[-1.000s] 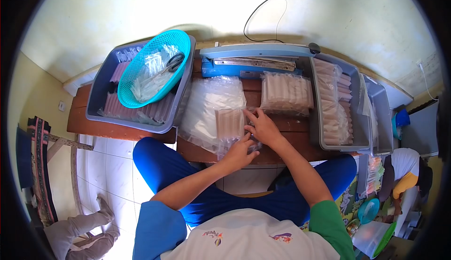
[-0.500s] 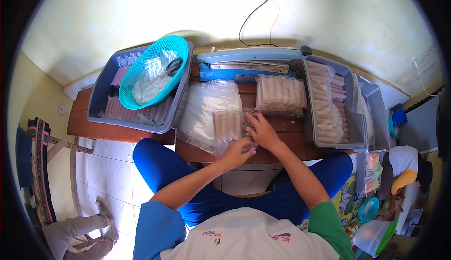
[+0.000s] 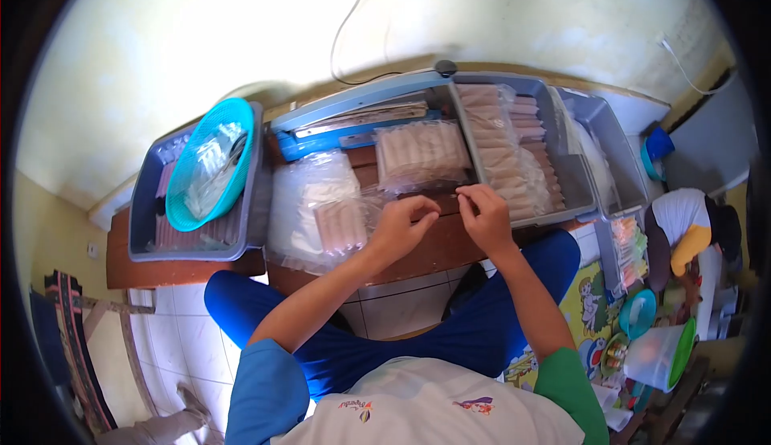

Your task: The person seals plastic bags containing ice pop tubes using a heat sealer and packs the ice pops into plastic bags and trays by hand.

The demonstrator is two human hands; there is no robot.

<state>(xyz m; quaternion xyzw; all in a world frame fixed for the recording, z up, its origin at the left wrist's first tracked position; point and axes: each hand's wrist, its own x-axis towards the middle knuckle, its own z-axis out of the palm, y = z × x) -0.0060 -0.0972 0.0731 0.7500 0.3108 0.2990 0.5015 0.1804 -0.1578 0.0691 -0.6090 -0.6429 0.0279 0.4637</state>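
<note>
My left hand (image 3: 405,226) is above the table's front part, fingers curled and thumb close to the index finger. Facing it, my right hand (image 3: 487,214) pinches with thumb and index finger. Anything between the fingertips of either hand is too small to make out. Left of my left hand, a clear bag of pinkish-brown sticks (image 3: 340,226) lies on a pile of flat clear plastic bags (image 3: 301,192). Just beyond my hands sits a larger stack of bagged sticks (image 3: 422,152).
A blue sealer-like device (image 3: 313,141) stands against the wall. To the left, a turquoise basket (image 3: 178,204) with scissors and plastic rests on a grey tub (image 3: 255,196). More bagged sticks fill a grey bin (image 3: 590,200) at right. Another person (image 3: 683,216) bends down at far right.
My hands have moved right, away from the small bag of sticks, and apart from each other. The view has turned, shifting the table's things leftward.
</note>
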